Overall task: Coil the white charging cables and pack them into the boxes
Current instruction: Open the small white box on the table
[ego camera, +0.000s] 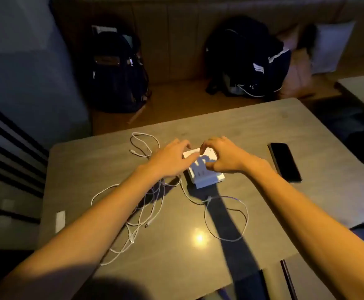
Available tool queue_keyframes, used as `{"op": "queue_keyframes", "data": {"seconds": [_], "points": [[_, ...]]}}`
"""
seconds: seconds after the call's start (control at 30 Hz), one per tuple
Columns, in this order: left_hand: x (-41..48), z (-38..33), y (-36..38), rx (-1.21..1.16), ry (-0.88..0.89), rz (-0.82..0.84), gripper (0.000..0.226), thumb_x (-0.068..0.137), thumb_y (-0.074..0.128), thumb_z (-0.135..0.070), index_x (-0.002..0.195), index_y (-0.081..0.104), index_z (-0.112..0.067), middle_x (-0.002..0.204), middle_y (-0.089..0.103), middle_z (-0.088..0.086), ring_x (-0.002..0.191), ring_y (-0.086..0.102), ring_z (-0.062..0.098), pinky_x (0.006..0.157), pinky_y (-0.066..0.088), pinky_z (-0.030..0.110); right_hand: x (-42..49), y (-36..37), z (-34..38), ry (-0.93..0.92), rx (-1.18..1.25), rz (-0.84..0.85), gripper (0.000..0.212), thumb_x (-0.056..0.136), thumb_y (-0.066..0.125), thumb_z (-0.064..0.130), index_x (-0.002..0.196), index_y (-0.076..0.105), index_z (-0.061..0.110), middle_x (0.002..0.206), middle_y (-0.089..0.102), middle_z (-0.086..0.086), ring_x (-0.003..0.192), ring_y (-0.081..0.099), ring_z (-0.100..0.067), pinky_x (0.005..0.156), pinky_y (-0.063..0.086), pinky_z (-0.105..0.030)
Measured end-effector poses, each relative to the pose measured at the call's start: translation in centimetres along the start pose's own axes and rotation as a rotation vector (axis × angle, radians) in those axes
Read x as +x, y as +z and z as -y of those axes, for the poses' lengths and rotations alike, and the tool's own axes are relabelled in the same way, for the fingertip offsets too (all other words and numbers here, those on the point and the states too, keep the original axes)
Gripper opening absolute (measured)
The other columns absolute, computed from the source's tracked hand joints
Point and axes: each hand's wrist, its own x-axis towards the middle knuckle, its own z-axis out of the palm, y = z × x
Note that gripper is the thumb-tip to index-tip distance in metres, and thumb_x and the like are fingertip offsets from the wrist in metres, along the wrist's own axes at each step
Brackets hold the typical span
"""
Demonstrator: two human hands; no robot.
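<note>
A small stack of white boxes (204,176) lies at the middle of the grey table (252,131). My left hand (170,159) hovers at the stack's left side with fingers spread over its far left corner. My right hand (222,156) curls over the top box, thumb and fingers bent, touching its lid. Several loose white charging cables sprawl on the table: a tangle (142,215) under my left forearm, a loop (143,144) at the far left, and another loop (226,217) in front of the boxes. Whether either hand grips a box is unclear.
A black phone (284,162) lies face up to the right of the boxes. Two dark backpacks (116,76) (248,59) lean on the bench behind the table. A chair back (8,165) stands at the left. Dark flat objects (287,278) sit at the table's near right edge.
</note>
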Motion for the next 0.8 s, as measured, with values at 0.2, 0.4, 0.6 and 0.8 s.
{"op": "queue_keyframes", "data": {"seconds": [0.2,0.4,0.6,0.8], "points": [[3.1,3.0,7.3,0.174,0.072,0.030,0.085,0.085,0.061,-0.072,0.153,0.030,-0.032,0.147,0.039,0.004,0.132,0.043,0.027,0.103,0.047,0.049,2.3,5.3,-4.3,-0.036,-0.247,0.098,0.096,0.076,0.083,0.039,0.154,0.028,0.028,0.163,0.022,-0.001,0.148,0.019,-0.031,0.118,0.029,-0.049],[5.2,5.8,11.7,0.053,0.179,-0.062,0.101,0.072,0.079,-0.065,0.152,0.026,-0.034,0.153,0.029,-0.003,0.137,0.035,0.023,0.106,0.044,0.046,3.4,8.6,-7.4,-0.073,-0.196,0.007,0.105,0.071,0.089,0.037,0.154,0.025,0.031,0.163,0.022,0.001,0.148,0.017,-0.029,0.117,0.028,-0.048],[4.5,6.7,12.5,-0.047,0.195,-0.193,0.091,0.069,0.088,-0.053,0.140,0.032,-0.035,0.143,0.033,-0.004,0.129,0.041,0.019,0.086,0.052,0.031,2.7,11.5,-8.7,-0.178,-0.115,-0.218,0.086,0.074,0.086,0.038,0.145,0.038,0.031,0.153,0.037,0.002,0.140,0.034,-0.024,0.110,0.039,-0.044],[-1.8,5.5,13.5,-0.172,0.132,-0.519,0.081,0.066,0.082,-0.068,0.129,0.040,-0.041,0.134,0.039,-0.007,0.123,0.041,0.014,0.082,0.057,0.030,-0.9,13.5,-7.3,-0.298,-0.023,-0.461,0.066,0.085,0.078,0.025,0.143,0.045,0.028,0.149,0.046,0.001,0.133,0.046,-0.017,0.099,0.040,-0.023]]}}
